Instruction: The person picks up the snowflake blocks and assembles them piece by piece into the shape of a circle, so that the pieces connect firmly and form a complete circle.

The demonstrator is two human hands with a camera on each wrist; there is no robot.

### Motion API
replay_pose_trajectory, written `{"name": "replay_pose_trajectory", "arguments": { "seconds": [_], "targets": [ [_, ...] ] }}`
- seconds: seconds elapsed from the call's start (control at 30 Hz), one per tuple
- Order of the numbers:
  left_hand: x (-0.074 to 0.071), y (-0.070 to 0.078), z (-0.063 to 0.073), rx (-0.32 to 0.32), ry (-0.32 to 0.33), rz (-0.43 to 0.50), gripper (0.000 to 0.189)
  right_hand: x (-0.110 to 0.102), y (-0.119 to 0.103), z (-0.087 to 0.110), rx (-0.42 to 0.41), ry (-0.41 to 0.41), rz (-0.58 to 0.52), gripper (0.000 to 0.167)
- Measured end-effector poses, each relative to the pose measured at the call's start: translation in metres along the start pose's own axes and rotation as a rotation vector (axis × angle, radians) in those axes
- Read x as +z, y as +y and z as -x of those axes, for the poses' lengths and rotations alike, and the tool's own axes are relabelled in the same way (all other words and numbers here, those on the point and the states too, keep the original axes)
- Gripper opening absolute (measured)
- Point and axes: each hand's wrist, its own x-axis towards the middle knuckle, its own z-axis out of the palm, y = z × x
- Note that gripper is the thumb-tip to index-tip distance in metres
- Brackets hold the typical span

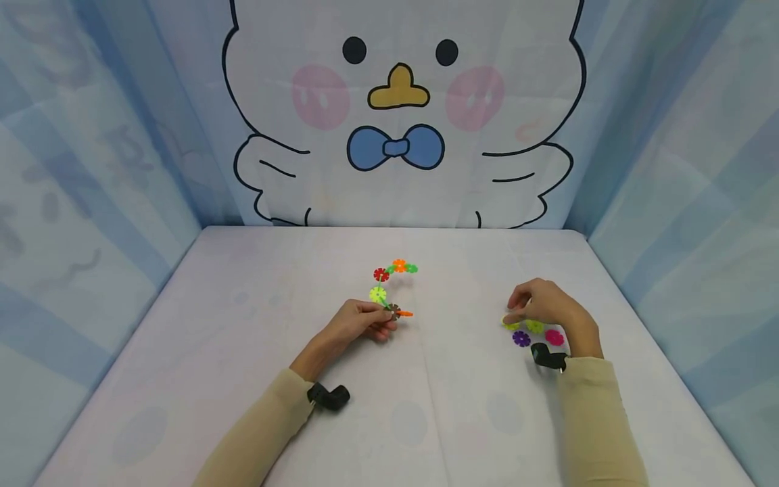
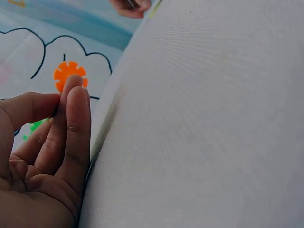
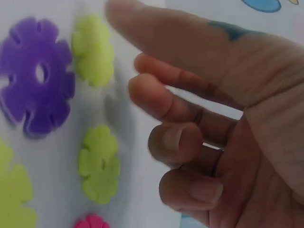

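Observation:
My left hand pinches a brown notched plastic disc at the near end of a curved chain of interlocking discs. An orange disc sticks out beside the fingertips. Farther along are a yellow disc, a red disc and another orange disc, with green ones between and at the far end. Over loose discs hovers my right hand, thumb and fingers apart, its thumb tip close to a yellow-green disc. A purple disc and a pink disc lie nearby.
A pale cloth covers the table. Behind it hangs a curtain printed with a cartoon bird, and blue-white curtains flank both sides. Each wrist wears a small black camera, such as the left camera.

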Motion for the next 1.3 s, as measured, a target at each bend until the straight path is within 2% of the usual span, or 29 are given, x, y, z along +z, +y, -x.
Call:
{"name": "replay_pose_trajectory", "arguments": {
  "seconds": [0.17, 0.4, 0.5, 0.63, 0.73, 0.97, 1.3],
  "targets": [
    [-0.001, 0.001, 0.0, -0.01, 0.0, 0.007, 0.024, 0.001, 0.007, 0.001, 0.061, -0.043, -0.016, 0.039],
    [-0.001, 0.0, -0.001, -0.014, 0.001, 0.006, 0.025, 0.003, 0.007, 0.0, 0.068, -0.046, -0.033, 0.033],
    [0.0, 0.0, 0.0, -0.013, 0.001, 0.007, 0.025, 0.001, 0.006, 0.001, 0.041, -0.033, -0.038, 0.03],
    [0.0, 0.001, 0.001, -0.01, -0.001, 0.007, 0.025, 0.0, 0.005, 0.0, 0.001, -0.014, -0.114, 0.024],
    [0.0, 0.002, 0.001, -0.01, -0.003, 0.007, 0.025, 0.001, 0.002, -0.003, -0.022, -0.015, -0.219, 0.022],
    [-0.001, 0.001, 0.001, -0.011, -0.018, 0.014, 0.028, 0.018, -0.027, -0.02, -0.11, -0.057, -0.421, 0.023],
    [-0.002, 0.0, 0.0, -0.016, -0.028, 0.003, 0.03, 0.057, -0.077, -0.041, -0.204, -0.119, -0.603, 0.022]
  ]
}}
